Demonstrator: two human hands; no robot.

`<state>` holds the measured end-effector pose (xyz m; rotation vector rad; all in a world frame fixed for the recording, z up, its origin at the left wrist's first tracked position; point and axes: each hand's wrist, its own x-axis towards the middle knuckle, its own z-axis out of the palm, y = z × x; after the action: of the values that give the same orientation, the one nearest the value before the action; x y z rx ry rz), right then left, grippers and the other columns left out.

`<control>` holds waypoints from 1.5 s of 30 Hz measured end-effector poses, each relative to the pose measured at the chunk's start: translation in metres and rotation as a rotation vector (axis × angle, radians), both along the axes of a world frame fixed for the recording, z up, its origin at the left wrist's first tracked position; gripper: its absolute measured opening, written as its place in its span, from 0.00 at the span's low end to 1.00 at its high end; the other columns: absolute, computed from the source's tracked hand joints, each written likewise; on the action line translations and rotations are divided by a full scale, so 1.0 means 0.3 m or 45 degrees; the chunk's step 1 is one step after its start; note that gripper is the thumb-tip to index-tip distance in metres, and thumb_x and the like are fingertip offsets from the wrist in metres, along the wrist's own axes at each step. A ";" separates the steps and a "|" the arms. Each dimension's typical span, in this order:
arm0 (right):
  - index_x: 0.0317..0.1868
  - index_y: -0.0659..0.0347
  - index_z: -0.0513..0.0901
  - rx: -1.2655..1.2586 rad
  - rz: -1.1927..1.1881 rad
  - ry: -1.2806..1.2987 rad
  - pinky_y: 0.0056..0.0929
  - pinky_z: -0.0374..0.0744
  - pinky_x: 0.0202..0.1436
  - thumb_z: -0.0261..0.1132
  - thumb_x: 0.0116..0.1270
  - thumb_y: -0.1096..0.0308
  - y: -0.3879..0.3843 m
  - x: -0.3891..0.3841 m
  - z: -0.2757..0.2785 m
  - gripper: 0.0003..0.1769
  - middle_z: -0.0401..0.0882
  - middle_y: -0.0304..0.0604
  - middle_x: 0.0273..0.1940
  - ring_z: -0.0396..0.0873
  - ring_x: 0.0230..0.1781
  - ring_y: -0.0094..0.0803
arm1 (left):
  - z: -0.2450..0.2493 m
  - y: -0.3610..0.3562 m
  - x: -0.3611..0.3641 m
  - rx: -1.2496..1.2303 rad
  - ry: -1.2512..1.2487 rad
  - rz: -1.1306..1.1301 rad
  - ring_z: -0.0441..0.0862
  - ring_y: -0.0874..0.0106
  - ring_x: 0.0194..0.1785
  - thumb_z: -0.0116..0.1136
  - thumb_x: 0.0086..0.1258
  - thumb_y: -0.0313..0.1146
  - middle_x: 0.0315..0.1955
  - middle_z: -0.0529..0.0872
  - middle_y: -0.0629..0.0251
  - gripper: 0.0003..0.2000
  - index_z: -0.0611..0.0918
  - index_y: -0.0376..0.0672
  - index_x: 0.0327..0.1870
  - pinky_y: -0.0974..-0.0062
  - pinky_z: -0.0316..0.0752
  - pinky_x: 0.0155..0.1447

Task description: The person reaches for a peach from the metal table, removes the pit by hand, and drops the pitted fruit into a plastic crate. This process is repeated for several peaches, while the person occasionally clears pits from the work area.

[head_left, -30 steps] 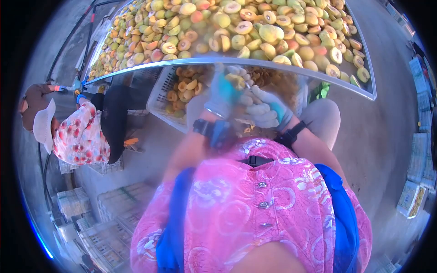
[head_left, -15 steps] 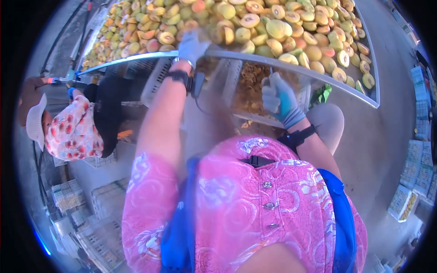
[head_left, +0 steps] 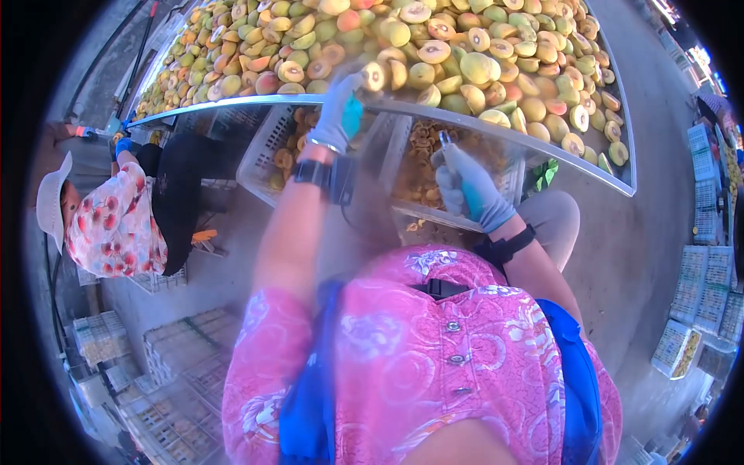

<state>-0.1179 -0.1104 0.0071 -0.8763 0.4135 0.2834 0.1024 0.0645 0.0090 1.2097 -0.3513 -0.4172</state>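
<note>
**Peach half (head_left: 375, 75) pinched at the table rim (head_left: 496, 130)**

Your gloved left hand (head_left: 339, 116) holds it by the fingertips, beside the heaped peaches (head_left: 465, 58). Your right hand (head_left: 471, 186) is closed around a small metal tool (head_left: 445, 139), above one crate (head_left: 267, 143) of halves and another crate (head_left: 508, 174) of brownish pits (head_left: 422, 155).

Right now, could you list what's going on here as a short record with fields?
Left hand: gloved, raised to the tray rim, fingertips at a fruit half; grip unclear
Right hand: gloved, fist closed on a small tool
Tray: heaped with a fruit pile
Crate: under the tray, holding cut pieces
Nearby: another person at left, wearing a hat
</note>
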 end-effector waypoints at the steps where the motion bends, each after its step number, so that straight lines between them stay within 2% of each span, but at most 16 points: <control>1: 0.47 0.57 0.73 -0.007 0.001 -0.003 0.19 0.61 0.11 0.51 0.76 0.45 0.014 0.002 0.026 0.22 0.68 0.31 0.24 0.62 0.11 0.18 | -0.003 -0.005 -0.049 -0.203 0.167 -0.001 0.81 0.61 0.50 0.59 0.66 0.39 0.50 0.81 0.57 0.21 0.75 0.40 0.57 0.64 0.79 0.55; 2: 0.47 0.58 0.72 -0.204 0.038 -0.038 0.19 0.62 0.10 0.51 0.76 0.47 0.024 0.004 0.052 0.21 0.68 0.31 0.24 0.62 0.10 0.19 | -0.003 -0.012 -0.095 -0.405 0.333 -0.005 0.80 0.63 0.49 0.57 0.69 0.37 0.49 0.81 0.59 0.18 0.75 0.39 0.56 0.66 0.80 0.54; 3: 0.46 0.58 0.72 -0.401 0.075 -0.071 0.19 0.63 0.10 0.51 0.77 0.48 0.034 0.003 0.068 0.20 0.68 0.32 0.24 0.62 0.09 0.20 | -0.003 -0.015 -0.146 -0.411 0.330 -0.008 0.80 0.63 0.49 0.57 0.69 0.37 0.49 0.81 0.59 0.18 0.75 0.39 0.56 0.66 0.80 0.54; 5: 0.46 0.58 0.72 -0.456 0.092 -0.144 0.20 0.63 0.10 0.50 0.77 0.50 0.048 0.005 0.080 0.19 0.68 0.32 0.23 0.62 0.08 0.21 | -0.002 -0.029 -0.230 -0.563 0.592 -0.151 0.84 0.63 0.49 0.54 0.74 0.46 0.47 0.84 0.57 0.21 0.76 0.38 0.57 0.67 0.82 0.49; 7: 0.46 0.58 0.72 -0.509 0.108 -0.219 0.20 0.64 0.10 0.50 0.77 0.51 0.056 0.007 0.099 0.18 0.67 0.33 0.22 0.61 0.08 0.22 | -0.027 -0.050 -0.266 -0.542 0.635 -0.074 0.84 0.64 0.47 0.53 0.74 0.49 0.47 0.84 0.59 0.22 0.76 0.39 0.57 0.68 0.82 0.46; 10: 0.47 0.58 0.73 -0.674 0.156 -0.241 0.21 0.64 0.10 0.52 0.77 0.54 0.059 0.012 0.118 0.15 0.67 0.32 0.22 0.62 0.08 0.21 | -0.031 -0.056 -0.337 -0.290 0.427 -0.075 0.83 0.69 0.45 0.51 0.74 0.55 0.46 0.84 0.64 0.25 0.76 0.43 0.58 0.73 0.78 0.42; 12: 0.46 0.58 0.74 -1.016 0.152 -0.443 0.21 0.66 0.12 0.53 0.77 0.55 0.062 0.016 0.105 0.14 0.69 0.32 0.22 0.65 0.10 0.20 | 0.021 -0.063 -0.390 -0.302 0.480 -0.089 0.82 0.71 0.44 0.50 0.74 0.56 0.46 0.84 0.65 0.25 0.76 0.44 0.58 0.75 0.76 0.42; 13: 0.46 0.58 0.74 -1.019 0.152 -0.445 0.21 0.66 0.12 0.53 0.77 0.55 0.064 0.014 0.117 0.14 0.69 0.32 0.22 0.65 0.10 0.20 | 0.047 -0.063 -0.412 -0.313 0.533 -0.101 0.82 0.73 0.44 0.49 0.75 0.56 0.46 0.84 0.66 0.25 0.76 0.45 0.59 0.76 0.75 0.41; 15: 0.47 0.66 0.79 -1.160 0.167 -0.452 0.37 0.76 0.46 0.54 0.75 0.54 0.066 0.010 0.147 0.21 0.82 0.51 0.37 0.80 0.37 0.40 | 0.052 -0.052 -0.432 -0.330 0.548 -0.165 0.82 0.74 0.43 0.48 0.75 0.57 0.46 0.84 0.66 0.25 0.76 0.45 0.58 0.78 0.73 0.40; 20: 0.47 0.67 0.78 -1.235 0.187 -0.469 0.38 0.76 0.45 0.54 0.75 0.54 0.068 0.012 0.137 0.21 0.82 0.53 0.37 0.80 0.36 0.42 | 0.013 -0.050 -0.441 -0.338 0.532 -0.222 0.81 0.75 0.44 0.47 0.75 0.57 0.45 0.84 0.67 0.24 0.76 0.45 0.57 0.79 0.74 0.41; 25: 0.48 0.68 0.77 -1.177 0.223 -0.411 0.38 0.76 0.44 0.52 0.76 0.53 0.076 -0.003 0.133 0.22 0.81 0.53 0.35 0.79 0.36 0.42 | -0.012 -0.068 -0.452 -0.333 0.515 -0.120 0.81 0.73 0.43 0.48 0.75 0.58 0.43 0.83 0.67 0.25 0.77 0.44 0.54 0.75 0.78 0.49; 30: 0.49 0.67 0.77 -1.087 0.134 -0.492 0.34 0.76 0.42 0.53 0.77 0.54 0.093 -0.012 0.114 0.21 0.80 0.48 0.35 0.78 0.34 0.35 | -0.018 -0.085 -0.474 -0.325 0.476 -0.064 0.80 0.72 0.41 0.44 0.75 0.61 0.41 0.81 0.65 0.27 0.76 0.44 0.53 0.74 0.78 0.45; 37: 0.49 0.67 0.77 -1.011 0.111 -0.498 0.34 0.76 0.43 0.52 0.77 0.55 0.103 -0.022 0.128 0.20 0.81 0.48 0.35 0.77 0.34 0.34 | 0.048 -0.088 -0.513 -0.331 0.539 -0.147 0.79 0.71 0.38 0.39 0.71 0.69 0.39 0.80 0.64 0.32 0.76 0.45 0.48 0.73 0.76 0.41; 41: 0.48 0.67 0.77 -1.102 0.193 -0.421 0.37 0.76 0.43 0.52 0.77 0.55 0.109 -0.026 0.150 0.21 0.81 0.51 0.36 0.79 0.36 0.39 | 0.041 -0.091 -0.514 -0.345 0.560 -0.099 0.78 0.72 0.38 0.41 0.71 0.69 0.37 0.80 0.65 0.32 0.76 0.45 0.47 0.75 0.76 0.41; 43: 0.48 0.68 0.77 -1.204 0.188 -0.469 0.38 0.76 0.42 0.52 0.77 0.54 0.110 -0.031 0.154 0.21 0.81 0.53 0.36 0.80 0.36 0.41 | 0.025 -0.082 -0.507 -0.310 0.504 -0.091 0.79 0.76 0.43 0.40 0.74 0.64 0.42 0.81 0.67 0.31 0.76 0.41 0.56 0.78 0.77 0.46; 45: 0.47 0.68 0.77 -1.281 0.218 -0.486 0.40 0.76 0.43 0.52 0.77 0.54 0.109 -0.037 0.154 0.22 0.81 0.56 0.37 0.80 0.37 0.45 | 0.022 -0.081 -0.499 -0.229 0.444 -0.056 0.79 0.76 0.41 0.41 0.75 0.63 0.41 0.81 0.67 0.31 0.76 0.40 0.55 0.80 0.77 0.45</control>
<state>-0.1288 -0.0777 0.0534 -1.9194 0.0968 0.0386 -0.0473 0.0402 0.0156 0.9341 -0.1113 -0.6112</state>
